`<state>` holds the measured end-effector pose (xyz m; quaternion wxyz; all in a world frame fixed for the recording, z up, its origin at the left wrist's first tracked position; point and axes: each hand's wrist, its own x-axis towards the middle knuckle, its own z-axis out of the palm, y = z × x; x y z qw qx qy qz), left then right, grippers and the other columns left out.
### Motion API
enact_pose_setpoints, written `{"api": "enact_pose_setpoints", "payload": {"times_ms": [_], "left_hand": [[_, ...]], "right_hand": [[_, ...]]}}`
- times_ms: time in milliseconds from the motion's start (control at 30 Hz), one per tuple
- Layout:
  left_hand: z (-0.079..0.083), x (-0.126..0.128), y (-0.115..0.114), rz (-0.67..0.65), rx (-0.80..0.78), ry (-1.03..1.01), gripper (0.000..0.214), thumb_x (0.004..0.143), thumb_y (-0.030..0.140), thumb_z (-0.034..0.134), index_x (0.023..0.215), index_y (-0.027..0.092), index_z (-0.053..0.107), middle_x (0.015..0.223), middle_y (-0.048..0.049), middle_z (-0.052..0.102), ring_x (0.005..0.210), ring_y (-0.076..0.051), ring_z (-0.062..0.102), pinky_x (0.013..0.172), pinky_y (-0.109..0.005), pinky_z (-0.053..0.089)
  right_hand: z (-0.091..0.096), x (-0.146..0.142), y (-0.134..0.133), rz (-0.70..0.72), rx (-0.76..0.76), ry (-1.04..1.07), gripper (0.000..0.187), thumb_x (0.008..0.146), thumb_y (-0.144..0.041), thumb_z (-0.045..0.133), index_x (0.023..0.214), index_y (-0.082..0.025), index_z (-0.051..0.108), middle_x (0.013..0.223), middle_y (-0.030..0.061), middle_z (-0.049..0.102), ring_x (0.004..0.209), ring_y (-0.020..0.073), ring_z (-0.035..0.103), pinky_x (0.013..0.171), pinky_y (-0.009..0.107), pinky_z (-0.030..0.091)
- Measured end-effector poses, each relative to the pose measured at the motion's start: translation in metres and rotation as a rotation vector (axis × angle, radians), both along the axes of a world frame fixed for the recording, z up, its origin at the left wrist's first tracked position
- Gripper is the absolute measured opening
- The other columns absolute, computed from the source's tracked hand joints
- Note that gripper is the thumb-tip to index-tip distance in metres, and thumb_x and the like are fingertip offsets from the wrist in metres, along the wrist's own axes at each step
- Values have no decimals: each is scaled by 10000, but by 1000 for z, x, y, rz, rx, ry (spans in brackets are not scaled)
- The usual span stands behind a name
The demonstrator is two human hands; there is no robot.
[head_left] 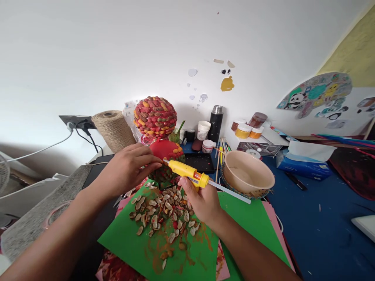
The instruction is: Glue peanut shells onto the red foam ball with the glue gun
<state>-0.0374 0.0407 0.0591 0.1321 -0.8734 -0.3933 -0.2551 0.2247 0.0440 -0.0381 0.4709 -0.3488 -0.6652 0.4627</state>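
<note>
My right hand [203, 201] is wrapped round a yellow glue gun [184, 169], with a long translucent glue stick [231, 192] jutting from its back. The nozzle points left, right at the fingertips of my left hand [131, 166]. Those fingers are pinched on a small orange-brown piece, seemingly a peanut shell, mostly hidden. Just behind them sits a red balloon [162, 150], partly covered in orange and green shells. Above it stands a ball [156, 117] covered in red, orange and brown shells. Loose peanut shell halves [168, 205] lie below my hands on paint-smeared green paper [199, 261].
A twine spool [113, 130] stands at left beside a wall socket [77, 121] with cables. A beige bowl [249, 171] is right of the glue gun. Behind are paper cups [203, 130], a black thermos [216, 125] and paint jars [243, 130]. A tissue pack [304, 166] lies farther right.
</note>
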Motion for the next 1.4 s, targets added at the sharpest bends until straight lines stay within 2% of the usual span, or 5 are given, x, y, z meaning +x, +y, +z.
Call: {"api": "enact_pose_setpoints", "payload": {"times_ms": [467,733,933,1100,1400], "left_hand": [[5,0,-7,21,-103,-212,284,1191,430,632,1123,258,847,961,-41,863,838,-219,779,783,-351,598],[20,-3,-36,310,-125,-542,258,1156,416,669,1137,226,842,1001,-13,891,796,-162,769,709,-258,581],[27,14,-45,97,-158,-461,147,1116,293,745,1023,216,830,915,-6,881,746,-145,772,682,-240,587],[-2,30,-53,-196,-329,-216,205,1176,208,637,1100,232,825,922,-38,871,776,-174,809,716,-277,604],[-56,31,-70,-203,-545,-116,232,1164,157,586,1001,253,721,916,-30,798,819,-202,751,751,-307,541]], "right_hand": [[6,2,0,-21,-22,35,650,1062,-820,647,842,-221,774,582,-20,550,460,161,539,433,269,451],[7,3,6,-102,-43,112,732,1000,-920,651,893,-209,789,500,-52,517,419,156,535,444,268,487],[7,4,12,-141,-53,142,779,962,-965,662,882,-199,787,496,-53,534,419,150,541,481,277,538],[8,6,14,-159,-41,126,735,994,-925,656,870,-210,773,494,-50,539,420,157,560,467,274,516],[9,3,14,-138,-35,127,746,973,-948,648,896,-216,772,495,-56,529,411,151,544,444,268,474]]}}
